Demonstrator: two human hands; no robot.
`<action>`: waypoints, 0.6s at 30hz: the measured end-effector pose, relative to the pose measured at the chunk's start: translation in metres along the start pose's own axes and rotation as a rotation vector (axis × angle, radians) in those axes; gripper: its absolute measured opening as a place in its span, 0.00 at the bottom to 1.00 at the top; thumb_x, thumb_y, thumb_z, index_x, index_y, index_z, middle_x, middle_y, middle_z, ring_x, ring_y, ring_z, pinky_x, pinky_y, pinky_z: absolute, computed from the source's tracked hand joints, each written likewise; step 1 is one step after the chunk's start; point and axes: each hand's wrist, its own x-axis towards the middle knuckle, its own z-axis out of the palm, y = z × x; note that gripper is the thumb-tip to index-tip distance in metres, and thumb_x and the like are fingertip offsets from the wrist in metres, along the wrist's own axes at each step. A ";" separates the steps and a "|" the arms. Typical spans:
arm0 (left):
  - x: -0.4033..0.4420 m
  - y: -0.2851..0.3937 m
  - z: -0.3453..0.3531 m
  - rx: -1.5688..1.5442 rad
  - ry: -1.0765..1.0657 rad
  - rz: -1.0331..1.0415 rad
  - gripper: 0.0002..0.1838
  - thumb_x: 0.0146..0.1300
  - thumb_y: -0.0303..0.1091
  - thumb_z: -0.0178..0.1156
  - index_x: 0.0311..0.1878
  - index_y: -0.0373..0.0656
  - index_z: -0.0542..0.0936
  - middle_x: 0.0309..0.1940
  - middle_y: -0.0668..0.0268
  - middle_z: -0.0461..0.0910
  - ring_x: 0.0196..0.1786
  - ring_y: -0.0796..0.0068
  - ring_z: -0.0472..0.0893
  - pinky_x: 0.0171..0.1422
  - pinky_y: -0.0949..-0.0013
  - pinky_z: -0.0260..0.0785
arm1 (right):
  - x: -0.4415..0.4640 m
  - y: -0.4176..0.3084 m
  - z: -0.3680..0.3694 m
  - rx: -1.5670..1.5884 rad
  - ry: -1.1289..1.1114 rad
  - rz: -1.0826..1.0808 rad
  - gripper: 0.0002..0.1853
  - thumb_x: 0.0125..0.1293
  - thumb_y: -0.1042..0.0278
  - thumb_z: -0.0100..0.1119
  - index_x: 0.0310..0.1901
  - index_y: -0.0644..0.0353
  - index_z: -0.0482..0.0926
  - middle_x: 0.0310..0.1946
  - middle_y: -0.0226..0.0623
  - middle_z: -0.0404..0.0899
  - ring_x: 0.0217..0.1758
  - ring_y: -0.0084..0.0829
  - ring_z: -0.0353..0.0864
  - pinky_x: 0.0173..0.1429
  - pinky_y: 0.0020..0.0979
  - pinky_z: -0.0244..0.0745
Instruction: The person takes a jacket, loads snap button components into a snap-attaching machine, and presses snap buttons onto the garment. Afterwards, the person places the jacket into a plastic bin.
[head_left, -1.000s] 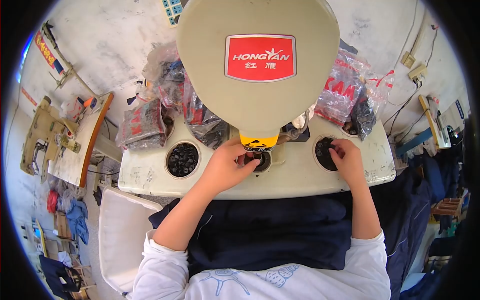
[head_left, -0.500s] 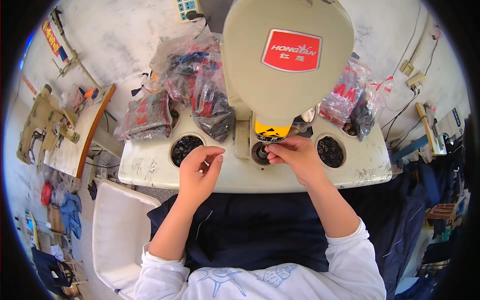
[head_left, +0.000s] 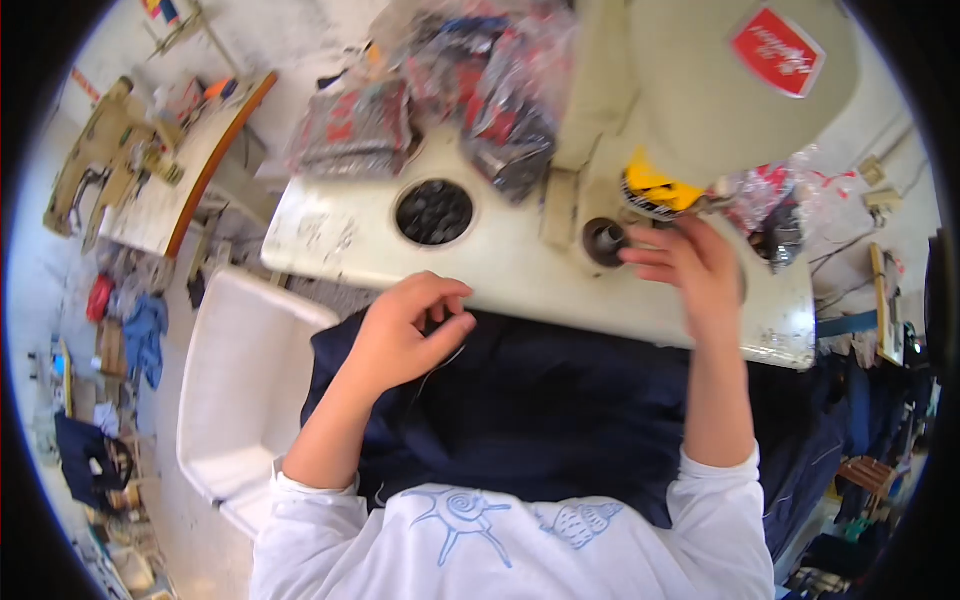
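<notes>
My left hand (head_left: 412, 335) hovers over the dark navy cloth (head_left: 530, 410) on my lap, just off the table's front edge. Its fingers curl loosely, with a gap between thumb and forefinger, and nothing shows between them. At the press machine (head_left: 750, 100), my right hand (head_left: 695, 270) is beside the round lower die (head_left: 605, 242), fingers stretched out and somewhat blurred by motion. No object is visible in it. Above the die sits the machine's yellow and black guard (head_left: 660, 190).
The white table (head_left: 330, 225) has a round well of black buttons (head_left: 435, 212) on the left. Plastic bags with dark contents (head_left: 355, 130) lie behind it, and more bags (head_left: 765, 205) at the right. A white plastic bin (head_left: 245, 390) stands at my left.
My view has turned, so the machine and table appear tilted and further right. My right hand has come away from the die, its fingers spreading from a pinch. My left hand keeps its loose curl.
</notes>
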 end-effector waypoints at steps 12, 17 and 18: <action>-0.123 0.004 -0.039 0.311 -0.590 -0.315 0.36 0.48 0.57 0.66 0.54 0.39 0.76 0.46 0.54 0.77 0.45 0.54 0.79 0.50 0.61 0.71 | -0.078 0.129 -0.004 -1.372 -0.652 -0.087 0.47 0.48 0.50 0.69 0.68 0.54 0.57 0.51 0.49 0.71 0.54 0.46 0.73 0.54 0.40 0.73; -0.091 0.006 -0.009 0.597 -0.650 -0.464 0.32 0.49 0.62 0.64 0.36 0.37 0.78 0.35 0.56 0.81 0.33 0.60 0.82 0.40 0.62 0.74 | -0.069 0.082 0.064 -1.174 -0.859 -0.515 0.27 0.49 0.63 0.66 0.54 0.54 0.72 0.47 0.40 0.73 0.51 0.39 0.75 0.46 0.35 0.75; -0.085 0.010 0.008 0.580 -0.579 -0.409 0.33 0.49 0.64 0.63 0.33 0.37 0.76 0.33 0.56 0.80 0.31 0.59 0.82 0.39 0.61 0.74 | -0.064 0.093 0.080 -0.931 -0.910 -0.716 0.29 0.48 0.66 0.67 0.54 0.53 0.72 0.47 0.39 0.72 0.53 0.40 0.73 0.46 0.35 0.74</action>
